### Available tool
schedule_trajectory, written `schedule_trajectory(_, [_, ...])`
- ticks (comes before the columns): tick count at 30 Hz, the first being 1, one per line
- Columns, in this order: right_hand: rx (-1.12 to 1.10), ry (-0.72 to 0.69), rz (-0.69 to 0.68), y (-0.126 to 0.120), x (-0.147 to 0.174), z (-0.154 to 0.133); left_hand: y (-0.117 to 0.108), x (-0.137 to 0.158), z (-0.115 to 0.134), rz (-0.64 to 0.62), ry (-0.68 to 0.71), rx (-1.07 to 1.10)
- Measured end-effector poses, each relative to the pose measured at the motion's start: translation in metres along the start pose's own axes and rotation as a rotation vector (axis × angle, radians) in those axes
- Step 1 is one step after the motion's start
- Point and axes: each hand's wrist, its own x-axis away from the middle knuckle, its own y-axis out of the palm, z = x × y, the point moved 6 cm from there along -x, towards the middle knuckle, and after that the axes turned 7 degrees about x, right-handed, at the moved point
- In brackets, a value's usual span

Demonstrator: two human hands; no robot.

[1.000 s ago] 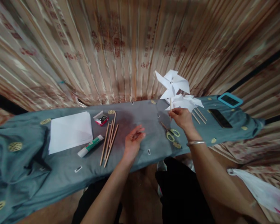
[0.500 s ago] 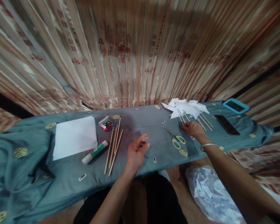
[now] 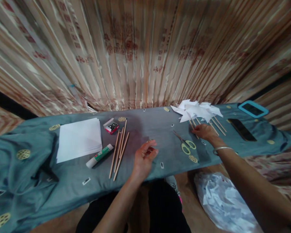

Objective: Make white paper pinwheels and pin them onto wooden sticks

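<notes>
On the right part of the table lie several white paper pinwheels (image 3: 199,110) on wooden sticks, overlapping one another. My right hand (image 3: 205,132), with a bangle at the wrist, is closed with its fingertips on the leftmost pinwheel's stick (image 3: 191,124). My left hand (image 3: 144,160) hovers over the middle of the table, fingers loosely curved, thumb apart, nothing in it. Between the hands rest scissors (image 3: 185,143) with yellow-green handles. Left of my left hand are several loose wooden sticks (image 3: 118,153), a glue stick (image 3: 99,156) and an opened small red box (image 3: 111,126) of dark pins or tacks.
A stack of white paper (image 3: 79,139) lies on the left of the cloth-covered table (image 3: 70,189). A phone (image 3: 242,129) and a blue-framed device (image 3: 253,109) are at the far right. A clear bag of paper scraps (image 3: 224,200) stands on the floor. Curtains (image 3: 143,55) hang behind.
The view has shifted slightly, so the table's things sit a little differently in frame. My right hand stays at the pinwheel's stick, whose lower end now shows below the fingers. My left hand barely moves.
</notes>
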Motion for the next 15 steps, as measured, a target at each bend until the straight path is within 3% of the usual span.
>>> schedule_trajectory(5, [0.027,-0.004,0.030,-0.010,0.012,0.001,0.004,0.002,-0.002,-0.008,0.016,0.033])
schedule_trajectory(9, [0.064,0.010,0.146,-0.027,0.035,-0.008,0.004,0.003,-0.005,0.001,0.039,0.023])
schedule_trajectory(13, [0.004,-0.112,0.256,-0.040,0.065,-0.057,0.002,0.006,0.001,0.009,0.072,-0.029])
schedule_trajectory(15, [-0.195,-0.238,0.335,-0.046,0.083,-0.096,-0.001,0.007,0.008,0.020,0.090,-0.083])
